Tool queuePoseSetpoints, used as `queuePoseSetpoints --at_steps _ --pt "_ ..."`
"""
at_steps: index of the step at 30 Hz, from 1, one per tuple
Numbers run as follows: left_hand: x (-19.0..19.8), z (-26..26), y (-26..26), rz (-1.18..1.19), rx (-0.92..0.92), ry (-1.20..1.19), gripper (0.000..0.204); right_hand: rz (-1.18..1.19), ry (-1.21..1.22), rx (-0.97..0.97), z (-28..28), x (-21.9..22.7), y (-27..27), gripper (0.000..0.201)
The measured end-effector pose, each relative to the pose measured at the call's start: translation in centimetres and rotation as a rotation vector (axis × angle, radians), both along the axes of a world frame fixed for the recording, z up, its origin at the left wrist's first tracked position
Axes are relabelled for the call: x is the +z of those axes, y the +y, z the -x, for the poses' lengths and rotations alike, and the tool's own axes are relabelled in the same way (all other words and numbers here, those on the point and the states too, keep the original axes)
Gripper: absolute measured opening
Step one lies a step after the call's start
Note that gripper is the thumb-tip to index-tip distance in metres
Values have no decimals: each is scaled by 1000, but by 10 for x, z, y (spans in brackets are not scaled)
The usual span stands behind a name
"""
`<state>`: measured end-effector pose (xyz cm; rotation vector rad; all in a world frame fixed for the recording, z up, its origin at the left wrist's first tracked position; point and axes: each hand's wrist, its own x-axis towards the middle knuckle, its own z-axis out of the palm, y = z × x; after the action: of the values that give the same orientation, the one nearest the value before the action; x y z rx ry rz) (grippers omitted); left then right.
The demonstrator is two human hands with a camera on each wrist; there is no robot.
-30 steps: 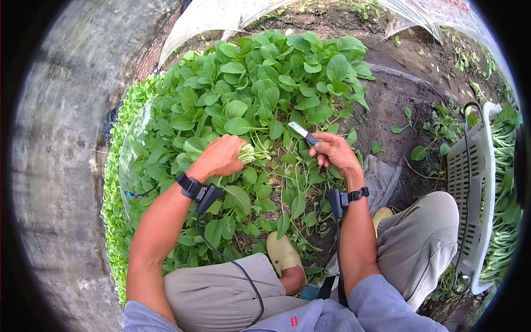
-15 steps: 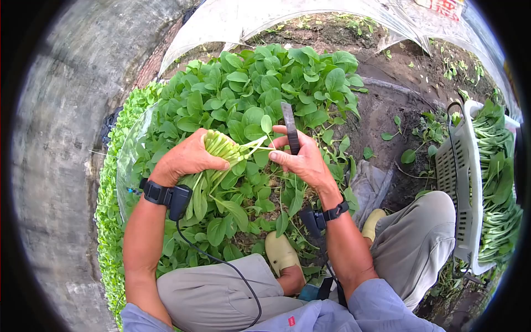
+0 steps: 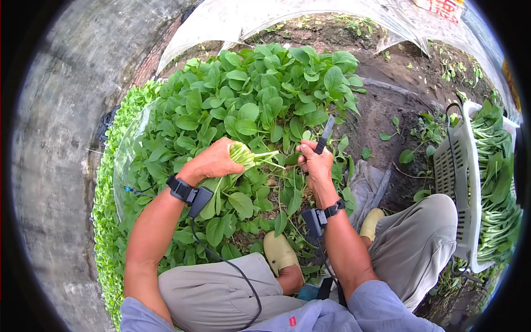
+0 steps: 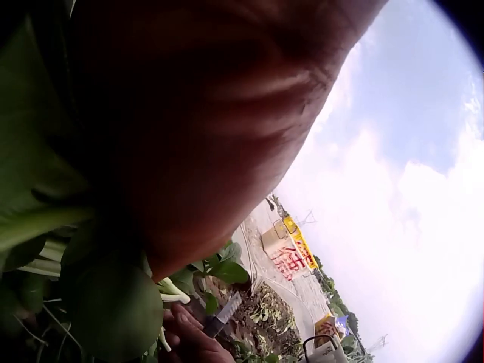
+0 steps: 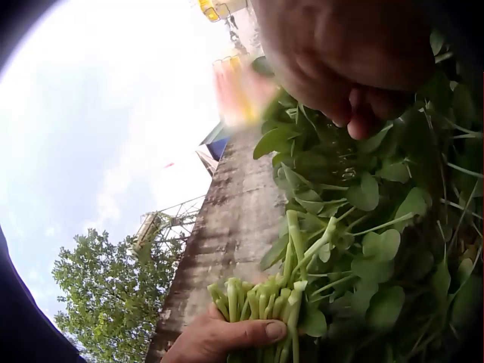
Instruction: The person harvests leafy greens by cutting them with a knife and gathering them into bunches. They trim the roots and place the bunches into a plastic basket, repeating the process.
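My left hand (image 3: 217, 160) grips a bunch of cut green stems (image 3: 243, 156), their pale ends pointing right and the leaves hanging below the hand. In the right wrist view the left thumb lies across the bundled stems (image 5: 261, 302). To the right, apart from the bunch, my right hand (image 3: 318, 165) holds a small knife (image 3: 325, 134) by its dark handle, blade pointing up and away. The left wrist view shows the knife blade (image 4: 228, 308) beside the right fingers. Leafy plants (image 3: 265, 88) grow behind and beneath both hands.
A pale plastic crate (image 3: 470, 182) full of leafy greens stands at the right. Clear plastic sheeting (image 3: 321, 19) arches across the back. A grey concrete strip (image 3: 61, 166) runs down the left. Two yellowish shoes (image 3: 280, 252) stand on the soil between the knees.
Since half a second ago, my right hand has moved right and down from the stems, and the knife has tilted to the right. The left hand has shifted right, still gripping the bunch.
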<state>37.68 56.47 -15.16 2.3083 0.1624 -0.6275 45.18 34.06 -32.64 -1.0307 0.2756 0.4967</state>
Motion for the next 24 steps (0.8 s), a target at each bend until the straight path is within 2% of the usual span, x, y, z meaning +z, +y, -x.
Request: queuePoseSetpoints --at_steps 1,2,4,5,6,9,12,14,17,21,23,24 --pt "-4 0 0 -3 37 -16 25 217 -234 -73 -6 -33 4 39" --pt "-6 -2 -1 -7 72 -35 26 217 -232 -74 -9 -38 1 39" --pt "-10 -6 -3 -20 97 -63 26 435 -413 -24 -12 -45 -1 54" --pt "-13 -6 -4 -32 124 -91 26 102 -122 222 -6 5 -15 63" --pt "-15 -7 -6 -30 122 -87 26 -3 -66 362 -6 18 -17 61" --pt "-22 -11 -10 -57 135 -124 26 -206 -24 343 5 21 0 47" --pt "-25 -12 -11 -128 73 -59 29 -353 46 321 9 2 14 42" --pt "-27 -10 -11 -105 -3 -49 29 -384 97 287 11 -7 20 35" --pt "-28 -8 -11 -127 -8 9 30 -396 108 273 14 -16 25 30" --pt "-30 -8 -11 -141 -10 35 32 -342 -17 265 14 -19 26 22" --pt "-29 -11 -12 -10 -5 4 34 -314 -64 254 9 -13 22 21" --pt "-27 -11 -12 -10 -5 3 34 -192 -179 206 5 -10 17 20"
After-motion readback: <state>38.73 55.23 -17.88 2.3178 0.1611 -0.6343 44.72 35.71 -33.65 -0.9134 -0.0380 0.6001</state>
